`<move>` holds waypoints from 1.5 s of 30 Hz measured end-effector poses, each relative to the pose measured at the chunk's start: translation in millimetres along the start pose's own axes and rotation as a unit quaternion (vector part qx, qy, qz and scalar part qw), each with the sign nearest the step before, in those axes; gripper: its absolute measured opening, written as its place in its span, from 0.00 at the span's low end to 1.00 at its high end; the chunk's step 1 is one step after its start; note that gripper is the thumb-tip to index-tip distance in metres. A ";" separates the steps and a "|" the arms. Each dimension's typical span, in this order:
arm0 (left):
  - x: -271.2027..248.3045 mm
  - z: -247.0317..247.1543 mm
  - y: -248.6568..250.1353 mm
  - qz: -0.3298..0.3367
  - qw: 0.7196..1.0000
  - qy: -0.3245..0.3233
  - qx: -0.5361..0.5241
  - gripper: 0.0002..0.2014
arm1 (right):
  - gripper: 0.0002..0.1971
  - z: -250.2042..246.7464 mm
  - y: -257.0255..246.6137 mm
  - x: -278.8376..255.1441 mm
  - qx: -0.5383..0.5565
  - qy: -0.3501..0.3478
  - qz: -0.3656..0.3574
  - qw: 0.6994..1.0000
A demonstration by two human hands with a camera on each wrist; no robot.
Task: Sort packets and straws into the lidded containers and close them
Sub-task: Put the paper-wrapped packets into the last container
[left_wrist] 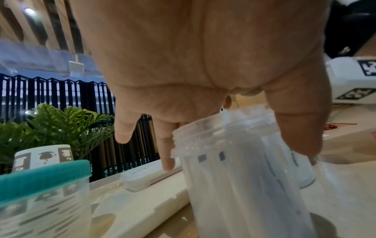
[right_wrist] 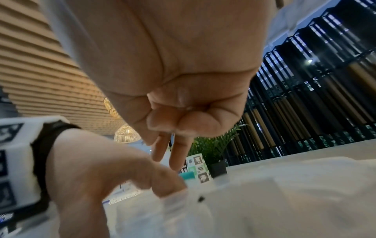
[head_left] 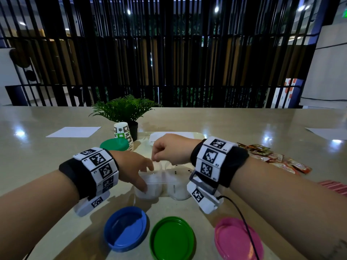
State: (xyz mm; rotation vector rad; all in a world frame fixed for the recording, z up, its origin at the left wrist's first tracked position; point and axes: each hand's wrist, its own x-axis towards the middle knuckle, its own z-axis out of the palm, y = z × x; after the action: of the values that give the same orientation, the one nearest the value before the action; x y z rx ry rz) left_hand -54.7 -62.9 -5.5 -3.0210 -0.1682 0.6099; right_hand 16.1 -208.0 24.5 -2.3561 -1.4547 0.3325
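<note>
three loose lids [head_left: 171, 239], blue, green and pink, lie along the tabletop [head_left: 37, 162] near edge. just behind them my left hand [head_left: 131, 167] curls thumb and fingers [left_wrist: 299, 136] round the rim of a clear container [left_wrist: 244, 177] with straws inside. my right hand [head_left: 169, 149] hovers above it, fingers [right_wrist: 179, 157] narrowly pinched; whether they hold anything i cannot tell. packets [head_left: 277, 160] lie toward the right edge

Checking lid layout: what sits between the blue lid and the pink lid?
In the head view, the green lid lies upturned on the table between the blue lid and the pink lid, apart from both. Nothing else sits in that row.
</note>
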 end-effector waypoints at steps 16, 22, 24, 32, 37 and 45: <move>25.5 15.1 10.3 -0.048 0.993 -0.026 0.106 0.26 | 0.04 -74.3 130.6 -113.8 0.044 0.028 0.197 0.979; 29.9 16.8 6.7 -0.054 0.992 -0.029 0.113 0.28 | 0.06 -53.8 176.2 -131.6 -0.028 -0.041 0.299 0.953; 29.9 16.2 8.1 -0.061 0.991 -0.033 0.117 0.28 | 0.14 -46.5 182.4 -133.7 -0.067 -0.066 0.317 0.944; 29.1 14.7 13.7 -0.073 0.989 -0.036 0.121 0.27 | 0.38 -26.1 182.0 -139.4 -0.180 -0.135 0.364 0.904; 28.9 15.4 14.1 -0.072 0.990 -0.036 0.113 0.27 | 0.33 -25.6 184.5 -136.2 -0.182 -0.146 0.371 0.899; 28.9 15.6 14.9 -0.079 0.991 -0.034 0.107 0.28 | 0.27 -23.8 192.0 -130.3 -0.168 -0.155 0.354 0.907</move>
State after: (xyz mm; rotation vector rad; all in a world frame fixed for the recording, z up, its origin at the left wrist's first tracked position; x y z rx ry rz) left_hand -32.9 -73.8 -32.1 -2.7501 -0.3192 0.6708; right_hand 123.2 -407.6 -31.1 -3.1867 -0.7322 0.7091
